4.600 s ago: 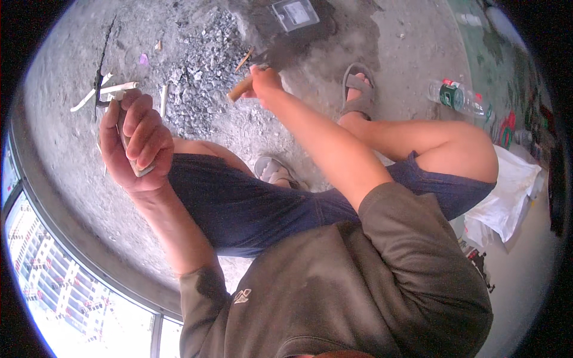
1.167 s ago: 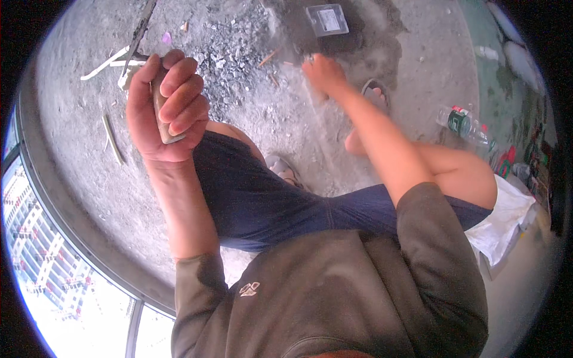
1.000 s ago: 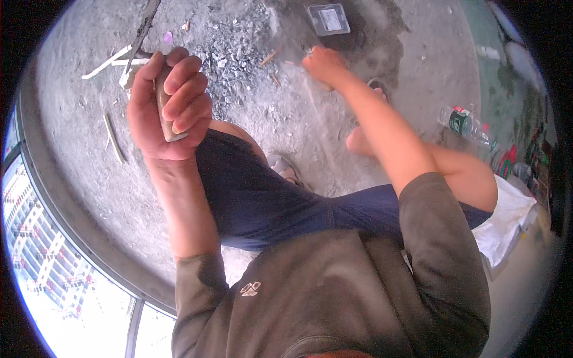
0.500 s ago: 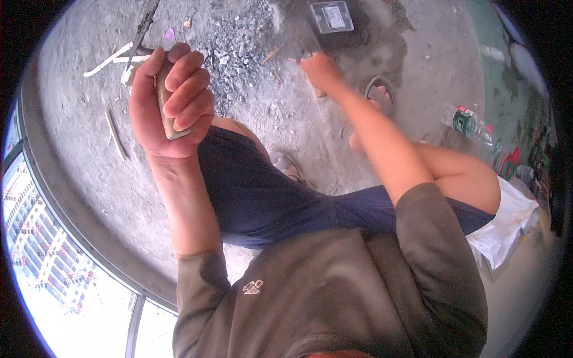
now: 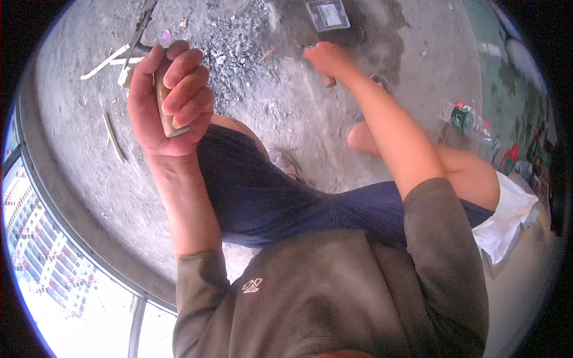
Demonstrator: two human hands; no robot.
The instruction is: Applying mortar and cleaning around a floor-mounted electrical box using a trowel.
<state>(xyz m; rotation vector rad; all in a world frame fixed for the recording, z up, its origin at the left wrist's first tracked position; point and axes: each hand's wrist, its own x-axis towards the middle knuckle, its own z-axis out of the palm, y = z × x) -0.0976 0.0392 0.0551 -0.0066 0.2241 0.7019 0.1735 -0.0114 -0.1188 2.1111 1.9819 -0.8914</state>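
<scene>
A rough grey concrete floor [image 5: 71,131] spreads under everything, with a dark damp patch [image 5: 382,36] toward the top. Left of that lies a broad scatter of grey gravel [image 5: 233,59], and off to the right a rumpled white sheet [image 5: 507,209] lies beside the person's bent right knee [image 5: 480,173]. The left hand [image 5: 173,98], well apart from the other, has its fingers curled round the wooden handle [image 5: 165,110] of a tool whose dark metal part [image 5: 142,27] runs up and away, left of the gravel. The right hand [image 5: 331,59], just below the damp patch, is closed on a wooden grip [image 5: 328,81]; only its butt end shows clearly. A clear bottle [image 5: 476,126] with a green label [image 5: 461,117] lies on its side at the right (whether any liquid sits inside, I cannot tell). Just beyond the right hand, a clear plastic box [image 5: 339,25] rests on the damp patch, its contents hidden by a white label [image 5: 329,14]. Smallest is a purple scrap [image 5: 166,34] near the gravel
</scene>
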